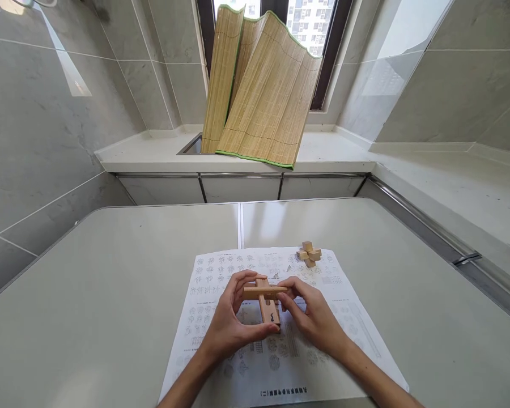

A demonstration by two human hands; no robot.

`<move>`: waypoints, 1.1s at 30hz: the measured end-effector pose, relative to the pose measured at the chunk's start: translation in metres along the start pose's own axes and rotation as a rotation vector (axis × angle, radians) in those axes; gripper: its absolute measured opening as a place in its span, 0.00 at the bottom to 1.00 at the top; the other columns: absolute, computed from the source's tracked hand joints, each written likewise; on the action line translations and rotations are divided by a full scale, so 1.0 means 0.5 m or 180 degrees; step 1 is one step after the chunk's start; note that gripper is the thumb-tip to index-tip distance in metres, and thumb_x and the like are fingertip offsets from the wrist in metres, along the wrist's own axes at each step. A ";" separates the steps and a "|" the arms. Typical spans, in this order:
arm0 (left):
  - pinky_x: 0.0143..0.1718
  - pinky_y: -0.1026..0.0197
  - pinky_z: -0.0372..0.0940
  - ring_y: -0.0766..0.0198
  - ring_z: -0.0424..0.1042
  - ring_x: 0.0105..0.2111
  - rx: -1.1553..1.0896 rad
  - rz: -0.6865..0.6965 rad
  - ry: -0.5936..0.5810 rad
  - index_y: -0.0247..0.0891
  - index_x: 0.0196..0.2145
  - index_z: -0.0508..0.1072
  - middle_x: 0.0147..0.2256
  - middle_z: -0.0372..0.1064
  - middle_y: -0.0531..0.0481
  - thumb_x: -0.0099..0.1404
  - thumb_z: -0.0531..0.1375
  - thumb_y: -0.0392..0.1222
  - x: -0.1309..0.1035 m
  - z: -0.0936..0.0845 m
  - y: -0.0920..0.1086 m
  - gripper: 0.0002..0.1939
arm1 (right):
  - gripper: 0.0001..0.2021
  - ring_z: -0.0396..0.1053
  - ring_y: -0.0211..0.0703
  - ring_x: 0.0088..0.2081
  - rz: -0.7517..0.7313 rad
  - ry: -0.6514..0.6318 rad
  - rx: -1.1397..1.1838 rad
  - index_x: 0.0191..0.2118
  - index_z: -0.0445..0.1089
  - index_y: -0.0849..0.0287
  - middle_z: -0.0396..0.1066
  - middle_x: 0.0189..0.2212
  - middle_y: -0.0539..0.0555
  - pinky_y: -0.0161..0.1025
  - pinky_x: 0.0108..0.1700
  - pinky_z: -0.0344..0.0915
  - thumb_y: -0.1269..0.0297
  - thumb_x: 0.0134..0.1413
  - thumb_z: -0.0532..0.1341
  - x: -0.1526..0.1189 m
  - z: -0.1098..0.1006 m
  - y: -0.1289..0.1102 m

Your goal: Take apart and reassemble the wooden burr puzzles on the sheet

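Note:
Above a printed sheet, my two hands hold several wooden puzzle pieces crossed over one another. My left hand (233,317) grips a notched wooden piece (268,310) lengthwise, thumb at its near end and fingers at its far end; a dark mark shows on that piece. Across it lies a wooden stick (264,292), its right end pinched between the thumb and fingers of my right hand (309,310). More wood shows beneath the crossing, partly hidden by the fingers. The printed sheet (221,362) carries rows of small diagrams and lies upside down to me.
An assembled wooden burr puzzle (309,254) sits on the sheet's far right corner. The pale table (89,317) has a seam down its middle. Beyond it, a folded bamboo mat (267,96) leans at the window on a white ledge (153,153). Tiled walls stand on both sides.

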State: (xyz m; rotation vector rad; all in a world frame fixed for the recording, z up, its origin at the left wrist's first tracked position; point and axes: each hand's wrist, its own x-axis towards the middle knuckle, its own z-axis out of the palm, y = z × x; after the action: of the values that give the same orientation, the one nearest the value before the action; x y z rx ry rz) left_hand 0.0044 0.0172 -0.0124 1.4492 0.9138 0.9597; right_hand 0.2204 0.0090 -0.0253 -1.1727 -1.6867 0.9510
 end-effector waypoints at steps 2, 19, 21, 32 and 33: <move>0.65 0.45 0.62 0.44 0.68 0.62 -0.0034 0.0018 -0.0146 0.46 0.60 0.62 0.60 0.68 0.40 0.49 0.79 0.42 -0.001 0.002 0.002 0.46 | 0.11 0.71 0.45 0.32 -0.0005 0.0147 -0.0124 0.43 0.71 0.56 0.74 0.31 0.52 0.40 0.37 0.68 0.56 0.72 0.57 0.002 0.000 0.002; 0.69 0.38 0.52 0.40 0.57 0.67 0.0278 0.0075 -0.0238 0.51 0.67 0.53 0.65 0.59 0.40 0.46 0.80 0.50 -0.009 0.008 0.011 0.58 | 0.06 0.71 0.43 0.30 -0.0244 0.0522 -0.0297 0.43 0.72 0.54 0.72 0.29 0.50 0.38 0.32 0.68 0.61 0.71 0.59 0.007 -0.004 0.012; 0.71 0.39 0.49 0.42 0.52 0.70 0.0148 0.0174 -0.0065 0.51 0.68 0.50 0.68 0.53 0.40 0.56 0.75 0.54 -0.010 0.011 0.009 0.51 | 0.05 0.71 0.43 0.31 -0.0319 0.0638 -0.0291 0.43 0.71 0.54 0.73 0.31 0.50 0.38 0.34 0.69 0.62 0.71 0.58 0.008 -0.006 0.011; 0.32 0.61 0.70 0.61 0.78 0.31 -0.0073 -0.0308 0.0279 0.42 0.50 0.67 0.32 0.74 0.53 0.74 0.60 0.54 -0.002 0.037 0.029 0.15 | 0.12 0.77 0.45 0.39 -0.1476 0.0753 -0.0776 0.51 0.71 0.53 0.76 0.41 0.57 0.39 0.34 0.75 0.76 0.68 0.60 -0.005 0.006 0.006; 0.29 0.62 0.69 0.62 0.77 0.29 -0.0040 -0.0279 0.0250 0.42 0.49 0.68 0.31 0.73 0.54 0.73 0.60 0.53 -0.001 0.038 0.032 0.14 | 0.13 0.77 0.44 0.39 -0.1537 0.0737 -0.0806 0.51 0.71 0.54 0.76 0.42 0.57 0.38 0.34 0.75 0.76 0.67 0.61 -0.006 0.008 0.006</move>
State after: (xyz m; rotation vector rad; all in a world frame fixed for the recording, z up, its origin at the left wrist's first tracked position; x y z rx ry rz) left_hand 0.0223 0.0082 0.0023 1.3574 1.0188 0.9610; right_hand 0.2181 0.0066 -0.0298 -0.9236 -1.8151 0.3002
